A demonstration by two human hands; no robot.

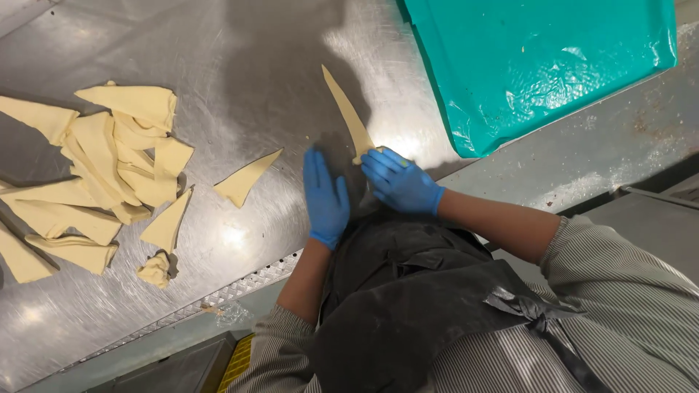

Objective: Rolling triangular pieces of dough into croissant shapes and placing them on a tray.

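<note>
In the head view, both hands in blue gloves rest on a scratched stainless-steel desk (240,51), just in front of the person's dark apron (408,306). The left hand (325,198) lies flat and spread on the bare metal, palm down, fingers pointing away, holding nothing. The right hand (399,182) sits just to its right, fingers bent over the near, wide end of a long, thin, pale-yellow triangle of raw dough (348,115); whether that end is pinched or only pressed is hard to tell, since the fingers cover it. The dough triangle stretches away from the hand, its tip pointing to the far side. To the left, a smaller single dough triangle (244,180) lies alone, well apart from the hands. Farther left sits a loose heap of overlapping dough triangles (109,167), some folded. At the far right, a teal plastic-covered tray (546,65) lies on the desk.
</note>
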